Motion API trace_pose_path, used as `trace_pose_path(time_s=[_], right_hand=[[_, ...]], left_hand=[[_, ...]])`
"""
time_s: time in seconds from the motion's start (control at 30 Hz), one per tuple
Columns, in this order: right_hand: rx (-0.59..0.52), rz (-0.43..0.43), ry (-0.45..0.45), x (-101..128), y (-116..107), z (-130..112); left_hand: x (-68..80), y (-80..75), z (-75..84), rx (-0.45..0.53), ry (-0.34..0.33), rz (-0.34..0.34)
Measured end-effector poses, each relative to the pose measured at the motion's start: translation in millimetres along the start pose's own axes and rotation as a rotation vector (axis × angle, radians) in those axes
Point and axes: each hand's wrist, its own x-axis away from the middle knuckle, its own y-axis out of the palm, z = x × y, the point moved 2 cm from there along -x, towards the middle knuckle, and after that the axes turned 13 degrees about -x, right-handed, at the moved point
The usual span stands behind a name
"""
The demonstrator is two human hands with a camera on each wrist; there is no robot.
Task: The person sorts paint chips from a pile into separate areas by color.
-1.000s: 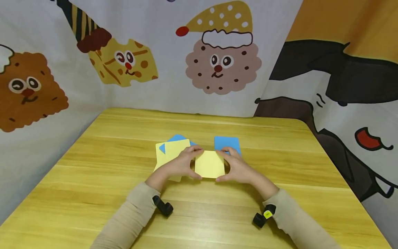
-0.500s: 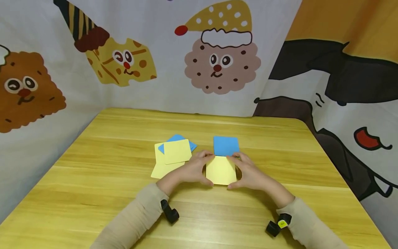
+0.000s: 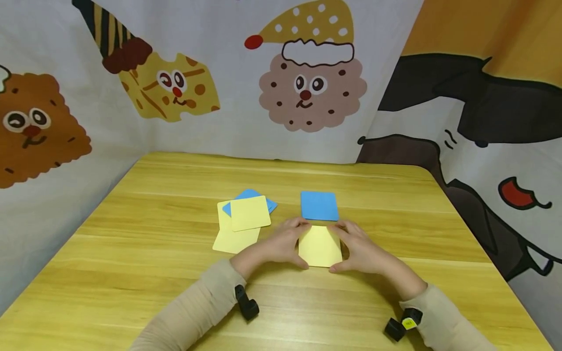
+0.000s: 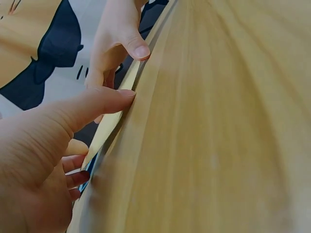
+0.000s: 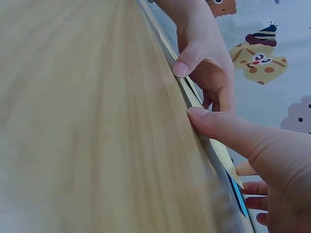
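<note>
Between both hands, just above the wooden table, is a square yellow card [image 3: 319,247]. My left hand [image 3: 287,242] pinches its left side, thumb at the near corner and fingers at the far one. My right hand [image 3: 361,248] grips the right side the same way. In both wrist views the yellow card [image 4: 104,131] shows nearly edge-on, slightly bowed, with the thumbs at its near edge. Right behind it on the table lies a blue square card [image 3: 319,205], close to the fingertips of both hands.
Left of the hands, several overlapping cards lie flat: a yellow card [image 3: 250,213] on top, another yellow card [image 3: 236,241] below, and blue [image 3: 249,194] peeking out behind. A cartoon-printed curtain [image 3: 237,136] hangs past the table's far edge.
Both hands have carried the yellow card right and toward the near side, from beside the pile to in front of the blue card, which now shows whole.
</note>
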Motion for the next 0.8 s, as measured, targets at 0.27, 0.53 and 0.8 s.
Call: trace_pose_path(time_s=[0.27, 0.53, 0.8], right_hand=[[0.009, -0.007, -0.009, 5.7, -0.9, 4.7], [0.014, -0.044, -0.027, 6.5, -0.9, 3.3], [0.011, -0.056, -0.022, 6.5, -1.1, 4.7]], left_hand=[[-5.2, 0.7, 4.4, -0.029, -0.003, -0.055], [-5.5, 0.2, 3.1, -0.03, -0.017, -0.087], [-4.3, -0.3, 2.7, -0.021, -0.018, -0.087]])
